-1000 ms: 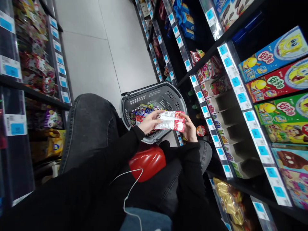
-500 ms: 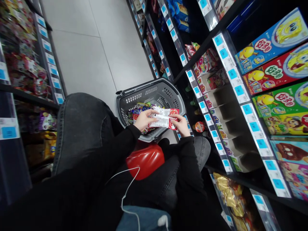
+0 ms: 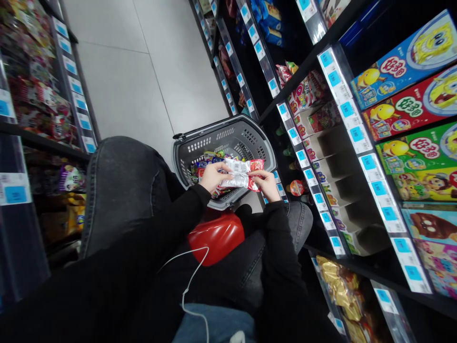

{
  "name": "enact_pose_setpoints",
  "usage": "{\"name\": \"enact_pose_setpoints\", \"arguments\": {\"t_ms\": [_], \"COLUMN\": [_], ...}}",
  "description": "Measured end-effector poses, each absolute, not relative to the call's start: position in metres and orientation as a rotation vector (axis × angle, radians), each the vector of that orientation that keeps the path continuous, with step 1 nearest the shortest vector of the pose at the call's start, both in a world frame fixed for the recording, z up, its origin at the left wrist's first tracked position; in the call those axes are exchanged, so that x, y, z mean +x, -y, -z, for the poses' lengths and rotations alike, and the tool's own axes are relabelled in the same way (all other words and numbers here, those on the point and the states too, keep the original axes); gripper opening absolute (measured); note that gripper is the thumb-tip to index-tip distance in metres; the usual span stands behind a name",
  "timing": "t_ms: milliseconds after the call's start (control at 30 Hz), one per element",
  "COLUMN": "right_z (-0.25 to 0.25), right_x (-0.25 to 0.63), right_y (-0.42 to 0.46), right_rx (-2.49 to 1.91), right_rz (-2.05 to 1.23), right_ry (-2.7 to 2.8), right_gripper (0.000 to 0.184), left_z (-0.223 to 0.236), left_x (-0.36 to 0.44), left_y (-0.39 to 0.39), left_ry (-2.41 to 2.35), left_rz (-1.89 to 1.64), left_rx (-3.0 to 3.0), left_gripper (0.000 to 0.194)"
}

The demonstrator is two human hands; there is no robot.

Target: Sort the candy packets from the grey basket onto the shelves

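Over the basket [image 3: 215, 131]: one red-and-silver packet [image 3: 238, 179], right between your hands.
Left hand [image 3: 214, 176]: you're pinching its silver end.
Right hand [image 3: 268, 185]: gripping the red end.
Sponge-cartoon boxes [image 3: 410, 105]: three on your right shelf [image 3: 371, 178].

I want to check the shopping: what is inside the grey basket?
Inside the basket are small colourful packs, some blue. The left hand and the held packet cover part of them, so what lies below cannot be seen.

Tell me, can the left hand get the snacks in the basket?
Probably yes, if the left hand lets go of the packet: the basket is open and the snacks lie close by.
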State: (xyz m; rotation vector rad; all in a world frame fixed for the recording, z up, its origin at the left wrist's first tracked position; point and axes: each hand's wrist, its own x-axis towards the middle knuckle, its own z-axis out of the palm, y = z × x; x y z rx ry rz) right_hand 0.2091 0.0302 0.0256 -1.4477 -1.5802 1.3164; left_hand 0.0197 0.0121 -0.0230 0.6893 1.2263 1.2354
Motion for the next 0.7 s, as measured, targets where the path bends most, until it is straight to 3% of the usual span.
{"name": "enact_pose_setpoints", "arguments": {"t_ms": [567,700], "right_z": [-0.022,-0.02], "right_x": [0.206,0.203], "right_y": [-0.03,-0.027], "right_rx": [-1.395,-1.386], "right_rz": [-1.316,-1.286], "right_ry": [1.488,1.483], "right_gripper": [0.02,0.022], "left_z": [0.01,0.014], "left_x": [0.016,0.013], "left_y": [-0.006,-0.009], "left_ry": [-1.636,-1.576], "left_rz": [-1.186,-1.317], "left_rx": [1.014,0.917], "left_gripper": [0.025,0.024]}}
